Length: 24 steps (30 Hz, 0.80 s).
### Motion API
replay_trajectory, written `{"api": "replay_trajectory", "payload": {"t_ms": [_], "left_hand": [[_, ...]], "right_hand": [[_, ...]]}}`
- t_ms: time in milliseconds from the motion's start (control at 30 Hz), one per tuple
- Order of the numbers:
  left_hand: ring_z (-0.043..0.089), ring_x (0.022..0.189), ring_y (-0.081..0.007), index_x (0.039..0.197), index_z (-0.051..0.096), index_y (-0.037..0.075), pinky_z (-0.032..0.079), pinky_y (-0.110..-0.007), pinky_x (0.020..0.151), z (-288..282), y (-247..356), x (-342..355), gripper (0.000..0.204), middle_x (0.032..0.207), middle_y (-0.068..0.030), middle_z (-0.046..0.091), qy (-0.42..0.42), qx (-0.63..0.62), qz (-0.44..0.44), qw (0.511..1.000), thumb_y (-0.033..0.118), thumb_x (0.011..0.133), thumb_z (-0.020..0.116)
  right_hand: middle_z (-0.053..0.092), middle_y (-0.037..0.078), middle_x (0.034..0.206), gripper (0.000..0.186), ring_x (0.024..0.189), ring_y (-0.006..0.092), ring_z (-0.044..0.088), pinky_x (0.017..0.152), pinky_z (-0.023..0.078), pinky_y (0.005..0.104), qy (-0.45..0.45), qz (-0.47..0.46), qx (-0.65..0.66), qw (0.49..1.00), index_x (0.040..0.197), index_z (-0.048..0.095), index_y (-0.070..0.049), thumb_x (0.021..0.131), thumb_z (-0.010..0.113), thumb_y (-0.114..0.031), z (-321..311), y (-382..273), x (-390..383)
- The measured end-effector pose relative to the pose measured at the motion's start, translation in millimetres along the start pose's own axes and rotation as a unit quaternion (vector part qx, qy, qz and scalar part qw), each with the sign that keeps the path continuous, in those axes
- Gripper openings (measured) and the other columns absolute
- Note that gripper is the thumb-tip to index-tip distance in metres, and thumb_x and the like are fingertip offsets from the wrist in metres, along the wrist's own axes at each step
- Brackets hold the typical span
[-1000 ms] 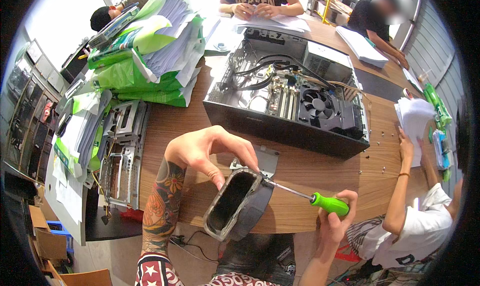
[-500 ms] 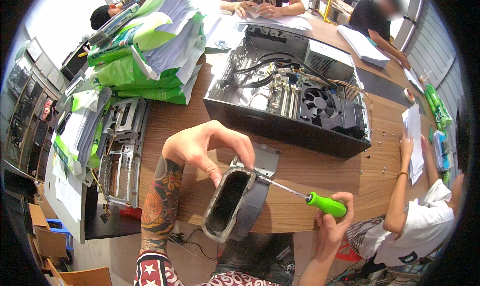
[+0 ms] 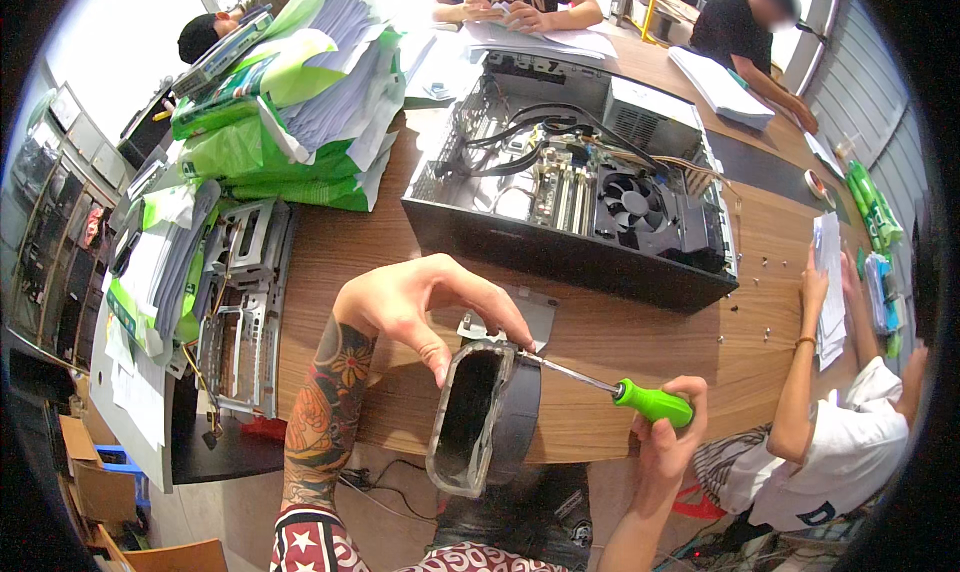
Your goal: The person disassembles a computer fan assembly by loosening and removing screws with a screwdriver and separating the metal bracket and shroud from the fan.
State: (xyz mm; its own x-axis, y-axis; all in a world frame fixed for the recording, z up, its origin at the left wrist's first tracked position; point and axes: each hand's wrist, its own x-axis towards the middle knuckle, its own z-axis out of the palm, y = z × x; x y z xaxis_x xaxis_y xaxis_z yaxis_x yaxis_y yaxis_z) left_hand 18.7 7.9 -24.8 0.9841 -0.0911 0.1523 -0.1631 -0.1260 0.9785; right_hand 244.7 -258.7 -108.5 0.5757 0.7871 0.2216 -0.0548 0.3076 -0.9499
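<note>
My left hand [image 3: 425, 307] grips a black hollow duct-like part [image 3: 512, 422] by its upper edge, thumb on one side and fingers on the other. The part's wide oval mouth has a pale, worn rim. A flat metal plate [image 3: 537, 315] shows behind it, partly covered by my fingers. In my right hand [image 3: 668, 442] is a screwdriver [image 3: 652, 402] with a bright green handle. Its shaft points left, and the tip meets the part's upper corner beside my left fingertips; the exact contact point is hidden. Beyond my hands lies an opened computer case [image 3: 560, 252] with its cooling fan [image 3: 636, 204] showing.
Small screws [image 3: 766, 330] lie scattered right of the case. Green-wrapped paper stacks [image 3: 290, 152] and a metal drive cage [image 3: 240, 342] stand at the left. Another person's hands hold paper [image 3: 828, 292] at the right; two people sit across the table [image 3: 390, 412].
The duct-like part and my left hand have shifted slightly right and down. My right hand keeps the screwdriver in nearly the same place, its tip still at the part's corner.
</note>
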Motion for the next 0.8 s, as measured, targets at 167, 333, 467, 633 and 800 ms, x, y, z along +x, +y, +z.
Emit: {"api": "replay_trajectory", "payload": {"t_ms": [167,333,467,633,800], "left_hand": [[0.057,0.119,-0.0311,0.119,0.064,-0.004,0.041,-0.042,0.105,-2,-7,0,0.073,0.123,-0.0189,0.063,-0.004,-0.015,0.007,1.000,0.027,0.058,0.090],[0.057,0.119,-0.0333,0.116,0.066,-0.006,0.040,-0.043,0.105,1,-12,2,0.073,0.123,-0.0223,0.062,0.013,-0.036,0.001,0.999,0.040,0.063,0.086],[0.054,0.122,-0.0325,0.118,0.064,-0.005,0.038,-0.043,0.107,-1,-16,3,0.073,0.126,-0.0210,0.061,-0.015,-0.056,0.006,0.998,0.036,0.062,0.087],[0.054,0.122,-0.0332,0.119,0.063,-0.006,0.037,-0.043,0.107,0,-14,4,0.077,0.126,-0.0218,0.060,-0.018,-0.058,0.006,0.998,0.041,0.063,0.086],[0.053,0.123,-0.0335,0.121,0.063,-0.006,0.037,-0.043,0.107,-1,-17,3,0.077,0.128,-0.0224,0.059,-0.018,-0.074,0.001,0.997,0.042,0.065,0.085]], "right_hand": [[0.061,0.006,0.078,0.060,0.060,0.0110,0.058,0.050,0.041,0.0205,0.005,0.002,-0.005,1.000,0.107,0.049,-0.002,0.078,0.079,-0.045,-3,2,-1],[0.060,0.005,0.077,0.059,0.058,0.0104,0.056,0.050,0.039,0.0212,-0.004,0.000,0.003,1.000,0.107,0.049,-0.003,0.078,0.079,-0.045,0,1,1],[0.060,0.005,0.078,0.058,0.060,0.0104,0.056,0.052,0.040,0.0214,0.002,0.005,-0.002,1.000,0.107,0.048,-0.003,0.079,0.079,-0.043,2,-3,1],[0.061,0.006,0.080,0.055,0.063,0.0103,0.055,0.055,0.041,0.0214,-0.027,-0.004,-0.009,1.000,0.107,0.049,-0.003,0.080,0.078,-0.041,-4,1,2],[0.060,0.005,0.079,0.056,0.062,0.0095,0.054,0.053,0.040,0.0211,-0.022,0.004,-0.006,1.000,0.106,0.050,-0.003,0.080,0.079,-0.043,-2,0,3]]}}
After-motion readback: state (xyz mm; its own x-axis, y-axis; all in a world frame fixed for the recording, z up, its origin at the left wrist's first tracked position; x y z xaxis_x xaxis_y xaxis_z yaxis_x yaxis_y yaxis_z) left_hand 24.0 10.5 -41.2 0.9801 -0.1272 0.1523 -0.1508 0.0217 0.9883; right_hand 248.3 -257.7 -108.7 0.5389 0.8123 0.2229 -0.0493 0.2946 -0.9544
